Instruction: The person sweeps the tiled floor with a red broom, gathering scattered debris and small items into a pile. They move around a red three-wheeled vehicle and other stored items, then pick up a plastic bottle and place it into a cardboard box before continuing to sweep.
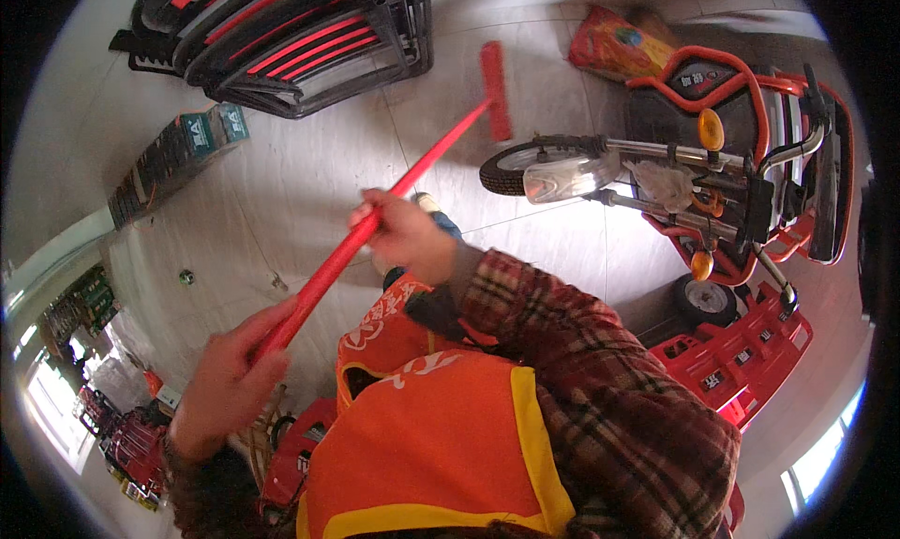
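Note:
A long red handle (330, 272) slants up from the lower left, with a red mop or broom head (496, 92) at its far end on the tiled floor; which of the two it is I cannot tell. My left hand (235, 377) grips the handle near its lower end. Farther along, about midway, my right hand (408, 233) is closed around it. Both hands are slightly blurred. An orange apron with yellow edging (429, 440) covers my front, and plaid sleeves cover my arms.
A red three-wheeled cargo vehicle (710, 166) stands at the right, its front wheel (510, 170) near the red head. Stacked black and red frames (309, 40) stand at the top. A row of boxes (172, 152) lies left, and a red and yellow sack (615, 43) upper right.

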Motion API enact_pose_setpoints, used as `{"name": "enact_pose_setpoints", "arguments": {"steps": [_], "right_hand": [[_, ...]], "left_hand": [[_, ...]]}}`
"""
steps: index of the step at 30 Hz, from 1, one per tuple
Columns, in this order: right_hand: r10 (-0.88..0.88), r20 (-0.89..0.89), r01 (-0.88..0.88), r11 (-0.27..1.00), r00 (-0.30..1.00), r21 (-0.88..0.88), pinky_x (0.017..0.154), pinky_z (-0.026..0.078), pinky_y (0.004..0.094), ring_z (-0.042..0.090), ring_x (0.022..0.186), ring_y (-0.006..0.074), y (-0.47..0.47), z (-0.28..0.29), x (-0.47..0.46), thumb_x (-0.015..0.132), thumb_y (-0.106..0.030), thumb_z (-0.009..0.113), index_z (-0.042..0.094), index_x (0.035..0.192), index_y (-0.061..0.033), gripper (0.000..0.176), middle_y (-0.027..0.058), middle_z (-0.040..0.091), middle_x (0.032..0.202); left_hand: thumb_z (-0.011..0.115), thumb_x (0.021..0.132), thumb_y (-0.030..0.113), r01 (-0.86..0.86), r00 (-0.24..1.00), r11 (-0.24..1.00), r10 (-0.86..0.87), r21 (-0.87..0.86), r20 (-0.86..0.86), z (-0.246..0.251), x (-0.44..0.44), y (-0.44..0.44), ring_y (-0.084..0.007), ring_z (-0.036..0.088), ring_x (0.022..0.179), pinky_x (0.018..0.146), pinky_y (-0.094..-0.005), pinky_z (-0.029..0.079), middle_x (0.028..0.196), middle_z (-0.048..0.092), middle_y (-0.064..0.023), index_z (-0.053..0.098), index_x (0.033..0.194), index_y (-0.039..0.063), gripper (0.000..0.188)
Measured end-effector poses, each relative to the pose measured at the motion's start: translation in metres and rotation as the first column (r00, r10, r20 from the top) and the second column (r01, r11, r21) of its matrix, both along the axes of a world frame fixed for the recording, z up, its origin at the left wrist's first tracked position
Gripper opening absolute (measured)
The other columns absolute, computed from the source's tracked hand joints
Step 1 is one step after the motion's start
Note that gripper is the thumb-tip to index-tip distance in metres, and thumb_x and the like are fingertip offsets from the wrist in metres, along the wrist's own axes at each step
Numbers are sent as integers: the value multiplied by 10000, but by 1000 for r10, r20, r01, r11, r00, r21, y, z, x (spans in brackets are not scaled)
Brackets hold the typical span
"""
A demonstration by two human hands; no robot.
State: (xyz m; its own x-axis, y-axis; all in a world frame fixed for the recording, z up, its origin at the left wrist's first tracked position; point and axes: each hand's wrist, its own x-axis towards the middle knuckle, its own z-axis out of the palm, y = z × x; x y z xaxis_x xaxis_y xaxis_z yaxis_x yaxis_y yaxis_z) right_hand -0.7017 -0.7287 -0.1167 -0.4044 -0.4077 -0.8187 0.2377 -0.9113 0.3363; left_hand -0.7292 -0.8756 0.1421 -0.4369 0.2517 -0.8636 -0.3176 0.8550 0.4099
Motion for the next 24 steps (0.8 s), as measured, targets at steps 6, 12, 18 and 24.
{"name": "enact_pose_setpoints", "arguments": {"steps": [6, 12, 18, 24], "right_hand": [[-116, 8, 110, 961, 993, 255, 493, 468, 359, 478, 512, 211, 83, -108, -1, 855, -52, 488, 401, 800, -44, 103, 63, 420, 590], [-122, 27, 121, 992, 992, 27, 524, 452, 302, 458, 526, 174, 35, -109, 13, 802, -10, 503, 387, 767, -48, 127, 44, 419, 600], [-4, -93, -23, 957, 996, -290, 574, 488, 317, 516, 610, 197, -82, -32, 9, 800, -35, 520, 441, 664, -40, 157, 57, 469, 623], [321, -133, -336, 935, 938, -111, 687, 540, 360, 554, 666, 246, -121, 25, 24, 790, -33, 538, 486, 687, -13, 116, 96, 494, 665]], "left_hand": [[526, 837, 100, 242, 959, 953, -206, 181, -195, -142, -3, 53, -173, 565, 670, 622, -287, 459, 816, 607, -103, 474, 1294, 114, 459], [525, 824, 114, 333, 924, 943, -328, -7, -197, -114, -6, 32, -341, 618, 813, 722, -374, 484, 991, 608, -216, 511, 1242, 103, 419], [515, 818, 96, 267, 933, 921, -321, -283, -165, 0, 12, -16, -354, 609, 705, 667, -385, 482, 849, 598, -236, 509, 1234, 80, 417], [528, 806, 76, -38, 999, 955, 31, -295, -29, 44, 45, -62, -192, 565, 647, 618, -287, 460, 746, 592, -123, 487, 1261, 61, 457]]}}
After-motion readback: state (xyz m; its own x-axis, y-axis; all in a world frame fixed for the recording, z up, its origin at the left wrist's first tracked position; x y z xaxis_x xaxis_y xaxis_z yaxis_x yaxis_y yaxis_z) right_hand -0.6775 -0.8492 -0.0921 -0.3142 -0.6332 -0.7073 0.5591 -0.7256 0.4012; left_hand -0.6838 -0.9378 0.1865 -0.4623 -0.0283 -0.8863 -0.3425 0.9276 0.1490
